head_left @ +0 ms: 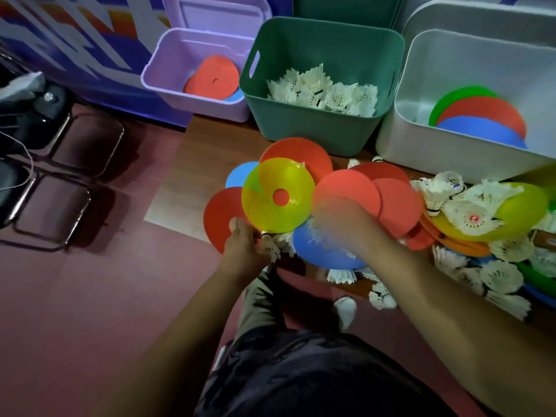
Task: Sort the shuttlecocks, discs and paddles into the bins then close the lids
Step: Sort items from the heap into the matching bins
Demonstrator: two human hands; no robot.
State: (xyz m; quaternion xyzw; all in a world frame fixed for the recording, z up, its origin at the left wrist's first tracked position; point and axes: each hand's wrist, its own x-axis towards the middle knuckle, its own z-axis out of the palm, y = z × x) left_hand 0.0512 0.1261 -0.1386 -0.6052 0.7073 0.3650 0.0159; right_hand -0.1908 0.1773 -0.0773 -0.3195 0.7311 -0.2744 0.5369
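The left hand pinches a fan of discs by their lower rims, forearm reaching forward. A yellow disc is on top, tilted up. The right hand is blurred over a blue disc; its grip cannot be told. Both hands are just in front of the green bin, which holds shuttlecocks.

Two dark-seated metal-frame stools at left, on reddish floor — blue patterned wall panel behind them. White sock lower centre.
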